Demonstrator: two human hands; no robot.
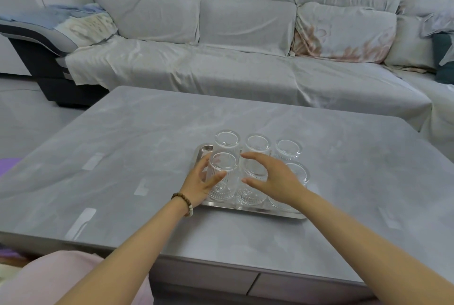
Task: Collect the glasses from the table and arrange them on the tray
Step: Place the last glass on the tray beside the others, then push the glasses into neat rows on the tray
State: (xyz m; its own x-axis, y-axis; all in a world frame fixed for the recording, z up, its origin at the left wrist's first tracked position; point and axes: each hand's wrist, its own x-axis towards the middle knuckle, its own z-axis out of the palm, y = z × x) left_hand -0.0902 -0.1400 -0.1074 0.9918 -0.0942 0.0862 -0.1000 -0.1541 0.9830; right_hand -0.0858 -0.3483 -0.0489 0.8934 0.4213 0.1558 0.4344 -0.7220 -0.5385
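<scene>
Clear ribbed glass: six glasses stand inverted, bases up, in two rows of three on a metal tray resting on the grey marbled table. Back row: left glass, middle glass, right glass. Front row: left glass, middle glass, and a right glass mostly hidden behind the right hand. Left hand, beaded bracelet at the wrist, has thumb and fingers wrapped around the front-left glass. Right hand hangs over the front-middle glass, fingers spread and released; contact cannot be told. No labels, brands or writing legible anywhere. Cloth-covered sofa stands behind the table.
</scene>
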